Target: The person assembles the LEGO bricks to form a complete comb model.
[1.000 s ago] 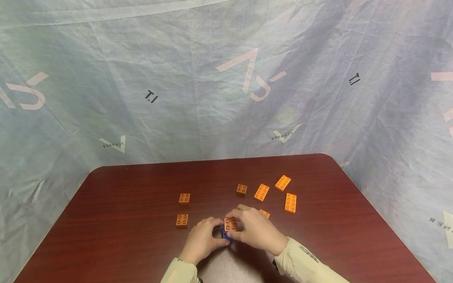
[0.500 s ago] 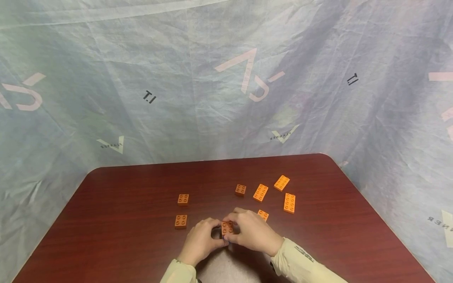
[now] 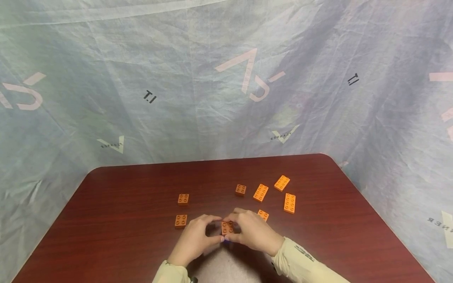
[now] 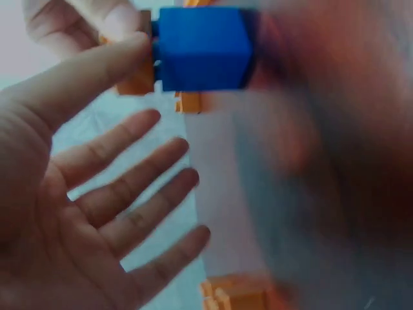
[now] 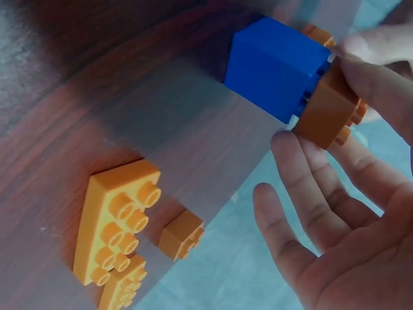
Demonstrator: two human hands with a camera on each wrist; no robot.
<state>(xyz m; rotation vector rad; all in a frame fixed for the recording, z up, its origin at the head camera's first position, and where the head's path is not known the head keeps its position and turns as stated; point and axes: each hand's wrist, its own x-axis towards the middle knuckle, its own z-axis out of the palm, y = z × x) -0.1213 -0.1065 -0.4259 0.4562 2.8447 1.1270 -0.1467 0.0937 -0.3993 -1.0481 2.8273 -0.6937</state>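
since half a second ago the left hand [image 3: 196, 236] has shifted outward, a little away from the right hand [image 3: 253, 228], which stays put, pinching an orange brick [image 3: 227, 227] between thumb and finger. from where i stand, that brick sits between the hands, over a blue block [image 5: 277, 68] that seems to stand on the worktop [image 3: 116, 212]; studs show in the seam, so i'd judge it isn't fully seated, and the pinch probably keeps it square over them. the left hand has its fingers spread and its thumb close to the brick, touching or not i cannot tell, perhaps to leave the right one room. a loose four-stud brick [image 3: 181, 221] lies just outside the left hand, an eight-stud brick [image 3: 290, 203] beyond the right, likely kept out of the way.
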